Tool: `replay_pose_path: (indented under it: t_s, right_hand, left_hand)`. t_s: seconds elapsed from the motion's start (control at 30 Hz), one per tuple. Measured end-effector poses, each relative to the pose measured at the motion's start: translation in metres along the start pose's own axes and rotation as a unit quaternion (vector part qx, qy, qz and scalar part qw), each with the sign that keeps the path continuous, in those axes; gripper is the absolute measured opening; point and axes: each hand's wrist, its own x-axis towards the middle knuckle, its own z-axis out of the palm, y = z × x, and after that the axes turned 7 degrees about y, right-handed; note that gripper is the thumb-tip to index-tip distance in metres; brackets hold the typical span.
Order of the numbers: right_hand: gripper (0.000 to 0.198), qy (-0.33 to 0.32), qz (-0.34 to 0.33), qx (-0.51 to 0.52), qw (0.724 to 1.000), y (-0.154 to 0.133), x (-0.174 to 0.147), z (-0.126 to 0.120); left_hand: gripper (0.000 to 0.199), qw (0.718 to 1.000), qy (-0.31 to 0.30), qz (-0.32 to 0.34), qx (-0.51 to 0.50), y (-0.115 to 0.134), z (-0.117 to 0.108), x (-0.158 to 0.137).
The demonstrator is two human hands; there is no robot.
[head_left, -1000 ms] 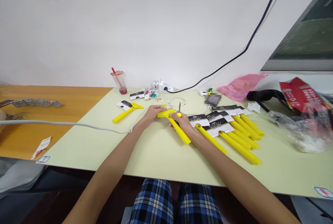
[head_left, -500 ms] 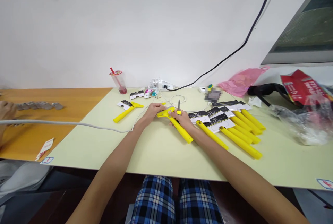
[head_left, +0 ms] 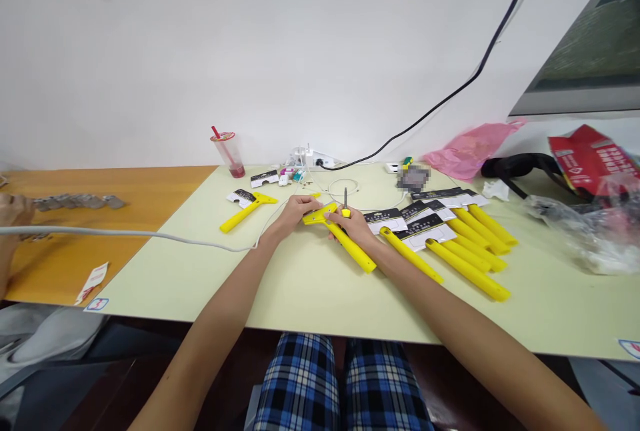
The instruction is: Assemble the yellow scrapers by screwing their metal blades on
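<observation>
A yellow scraper (head_left: 354,251) with a wide T-shaped head is held over the table, its handle slanting down to the right. My left hand (head_left: 296,213) is closed on the left side of its head. Against the neck of the scraper are the fingers of my right hand (head_left: 356,228), which also grips a screwdriver (head_left: 345,212) with a yellow handle, its metal shaft pointing up. Some fingertips are hidden behind the scraper. Another yellow scraper (head_left: 245,215) lies to the left, beside a black-and-white card (head_left: 241,198).
Several yellow handles (head_left: 467,269) with black-and-white cards (head_left: 427,231) lie at right. A drink cup (head_left: 229,154), power strip (head_left: 320,159) and cables stand behind. Pink bag (head_left: 473,149) and clear plastic (head_left: 590,237) are far right. Another person's hand (head_left: 15,211) is far left.
The view has shifted slightly, so the table's contents sit a little differently in it. Both hands keep nearly the same hold on the scraper and screwdriver.
</observation>
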Motion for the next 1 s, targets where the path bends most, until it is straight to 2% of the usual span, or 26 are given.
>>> replay_pose_path:
  t_s: [0.4, 0.7, 1.0]
  right_hand:
    - [0.054, -0.005, -0.011, -0.008, 1.000, -0.0001, -0.0030, -0.0001]
    - [0.056, 0.006, -0.010, -0.005, 1.000, 0.0023, 0.0002, -0.0038]
    - [0.056, 0.059, -0.025, 0.005, 0.998, 0.0010, -0.0029, -0.0012]
  left_hand:
    - [0.037, 0.999, -0.016, 0.043, 0.029, 0.0018, -0.0057, 0.0011]
    - [0.035, 0.999, -0.014, 0.041, 0.032, 0.0045, -0.0062, -0.0021]
    - [0.034, 0.999, -0.016, 0.025, -0.027, 0.0014, -0.0004, -0.0010]
